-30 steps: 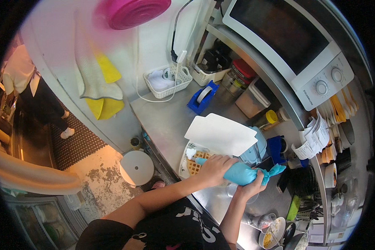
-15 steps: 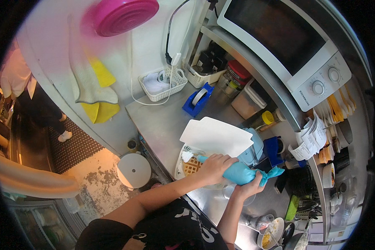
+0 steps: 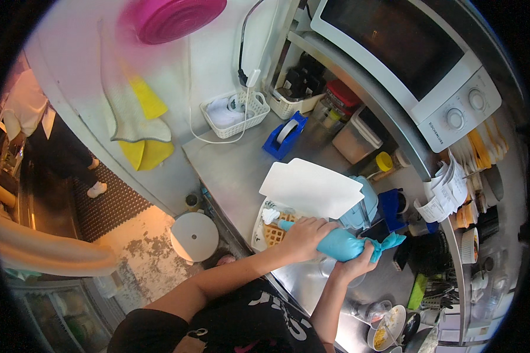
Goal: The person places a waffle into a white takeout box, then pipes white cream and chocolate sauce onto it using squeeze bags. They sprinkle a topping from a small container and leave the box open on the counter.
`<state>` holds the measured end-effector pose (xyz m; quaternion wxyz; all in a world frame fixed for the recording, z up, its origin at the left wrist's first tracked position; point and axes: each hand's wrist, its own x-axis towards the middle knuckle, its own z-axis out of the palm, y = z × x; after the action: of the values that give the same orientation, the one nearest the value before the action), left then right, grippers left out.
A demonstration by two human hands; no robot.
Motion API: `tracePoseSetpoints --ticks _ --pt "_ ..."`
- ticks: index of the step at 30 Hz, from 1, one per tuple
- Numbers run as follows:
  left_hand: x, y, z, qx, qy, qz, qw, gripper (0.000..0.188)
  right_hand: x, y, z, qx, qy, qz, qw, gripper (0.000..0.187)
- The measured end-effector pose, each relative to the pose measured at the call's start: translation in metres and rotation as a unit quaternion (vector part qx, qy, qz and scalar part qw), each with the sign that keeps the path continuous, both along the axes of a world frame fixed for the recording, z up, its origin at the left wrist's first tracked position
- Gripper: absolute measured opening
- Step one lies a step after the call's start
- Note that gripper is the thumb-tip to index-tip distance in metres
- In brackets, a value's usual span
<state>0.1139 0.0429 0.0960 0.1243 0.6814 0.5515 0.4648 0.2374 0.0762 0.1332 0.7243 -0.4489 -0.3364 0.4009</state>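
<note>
the left hand (image 3: 303, 240) is wrapped around the front part of a blue piping bag (image 3: 338, 247), fingers closed over it, while the right hand (image 3: 357, 265) is clamped on its narrow gathered end, the loose tail sticking out past the fist. the bag lies slanted above the counter (image 3: 224, 167), its tip pointing at a dab of white cream (image 3: 270, 215) beside a waffle (image 3: 274, 236). both sit in an open white box (image 3: 257, 234), whose lid (image 3: 312, 187) stands raised behind. a white basket (image 3: 241, 127) holds a whitish bundle; a clear tub (image 3: 354, 141) has something pinkish-brown inside; a bowl (image 3: 371, 339) near the lower edge contains yellow food. the left hand hides part of the waffle, and a clear cup under the hands is mostly covered. a light blue container (image 3: 368, 203) is partly behind the lid, the microwave (image 3: 459, 120) is cut off at the top, and the fridge's contents at lower left are too blurred to name.
</note>
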Motion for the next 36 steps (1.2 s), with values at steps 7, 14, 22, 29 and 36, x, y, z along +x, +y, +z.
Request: tracePoseSetpoints --ticks 7,14,22,29,36 --pt "0.0 -0.009 -0.001 -0.014 0.006 0.011 1.0 0.067 -0.004 -0.004 0.002 0.002 0.007 -0.002 1.0 0.007" --pt "0.001 -0.013 -0.003 0.009 -0.001 0.023 1.0 0.066 -0.002 -0.006 0.001 -0.013 -0.001 0.01 1.0 0.011" --pt "0.002 -0.005 -0.002 0.011 -0.004 0.009 1.0 0.065 0.0 -0.003 0.003 -0.011 -0.018 -0.012 1.0 0.012" --pt "0.002 0.008 0.0 0.029 -0.008 -0.013 0.999 0.066 0.001 0.003 0.003 0.006 -0.004 -0.027 1.0 0.012" --pt "0.002 0.018 -0.003 0.018 0.0 -0.035 0.999 0.067 0.0 0.007 0.0 0.015 0.008 -0.047 0.999 0.013"
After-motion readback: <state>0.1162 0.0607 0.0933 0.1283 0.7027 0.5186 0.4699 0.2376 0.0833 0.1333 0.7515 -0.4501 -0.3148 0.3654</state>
